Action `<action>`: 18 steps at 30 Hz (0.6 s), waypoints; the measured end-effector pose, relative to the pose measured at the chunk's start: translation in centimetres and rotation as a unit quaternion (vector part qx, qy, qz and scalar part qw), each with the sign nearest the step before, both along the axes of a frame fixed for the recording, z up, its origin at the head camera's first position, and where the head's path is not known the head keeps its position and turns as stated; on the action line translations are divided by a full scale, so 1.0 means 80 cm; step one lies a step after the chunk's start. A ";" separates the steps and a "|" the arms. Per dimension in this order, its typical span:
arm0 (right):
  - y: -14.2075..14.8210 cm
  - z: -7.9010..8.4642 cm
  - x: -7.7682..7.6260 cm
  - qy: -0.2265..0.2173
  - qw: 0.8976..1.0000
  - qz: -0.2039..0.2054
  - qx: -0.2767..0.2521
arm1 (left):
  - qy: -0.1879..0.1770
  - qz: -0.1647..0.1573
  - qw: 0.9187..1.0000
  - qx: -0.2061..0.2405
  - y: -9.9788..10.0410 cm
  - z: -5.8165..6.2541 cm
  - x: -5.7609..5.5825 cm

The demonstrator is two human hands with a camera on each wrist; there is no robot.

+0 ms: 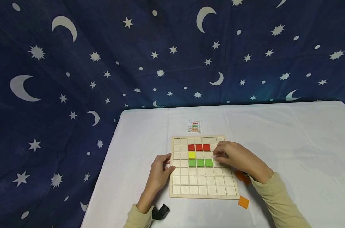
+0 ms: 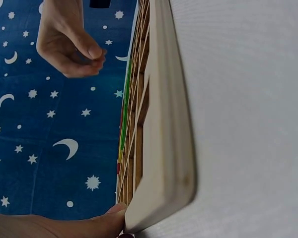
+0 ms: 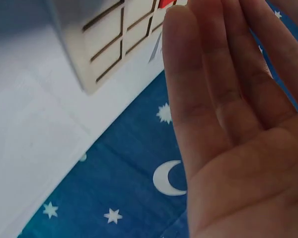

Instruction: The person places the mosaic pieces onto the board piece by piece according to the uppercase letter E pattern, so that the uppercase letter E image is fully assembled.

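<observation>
A wooden grid board (image 1: 202, 180) lies flat on the table. In its upper half sit a row of three red tiles (image 1: 199, 147), one yellow tile (image 1: 192, 155) beneath the leftmost of them, and a row of three green tiles (image 1: 200, 162) below that. My left hand (image 1: 158, 173) rests at the board's left edge, its thumb (image 2: 107, 225) at the rim. Over the board's right side, beside the green row, hovers my right hand (image 1: 235, 156) with fingers loosely bent; no tile shows between thumb and fingertips. Extended fingers (image 3: 181, 74) show in the right wrist view.
A small printed card (image 1: 195, 126) with a coloured grid pattern lies beyond the board's far edge. Orange tiles (image 1: 241, 176) lie partly hidden under the right wrist. Another orange tile (image 1: 243, 202) is near the board's lower right corner. A star-patterned cloth (image 1: 172, 63) hangs behind the white table.
</observation>
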State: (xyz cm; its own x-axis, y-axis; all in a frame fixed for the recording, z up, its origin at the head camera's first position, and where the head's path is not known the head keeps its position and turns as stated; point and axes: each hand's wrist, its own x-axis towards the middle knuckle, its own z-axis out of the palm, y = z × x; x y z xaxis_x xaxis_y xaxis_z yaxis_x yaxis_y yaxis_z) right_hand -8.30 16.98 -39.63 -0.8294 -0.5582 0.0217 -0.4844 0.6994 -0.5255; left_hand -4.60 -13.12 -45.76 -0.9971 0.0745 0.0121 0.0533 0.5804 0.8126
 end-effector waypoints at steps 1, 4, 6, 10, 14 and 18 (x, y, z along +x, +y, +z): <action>0.003 0.001 0.001 0.002 1.000 -0.003 0.003 | -0.001 0.000 1.000 0.000 0.000 0.000 0.000; 0.013 0.004 0.005 0.011 1.000 -0.010 0.010 | -0.001 0.000 1.000 -0.003 0.000 0.001 0.000; 0.021 0.005 0.008 0.018 1.000 -0.013 0.011 | -0.001 0.000 1.000 -0.004 0.000 0.001 0.001; 0.036 0.003 0.012 0.032 0.999 -0.018 0.011 | 0.000 0.000 1.000 -0.004 0.001 0.002 0.000; 0.050 0.003 0.017 0.045 0.999 -0.022 0.021 | 0.001 0.000 1.000 -0.004 0.001 0.002 0.000; 0.062 0.003 0.023 0.048 0.998 -0.034 0.033 | 0.000 0.003 1.000 -0.003 0.001 0.002 0.000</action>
State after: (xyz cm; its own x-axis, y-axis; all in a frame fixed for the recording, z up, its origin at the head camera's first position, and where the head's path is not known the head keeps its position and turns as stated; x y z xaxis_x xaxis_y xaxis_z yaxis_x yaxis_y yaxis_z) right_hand -6.47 21.95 -39.42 -0.8609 -0.5043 0.0681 -0.4812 0.7632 -0.4313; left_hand -4.59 -13.06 -45.58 -0.9975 0.0690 0.0124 0.0506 0.5862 0.8086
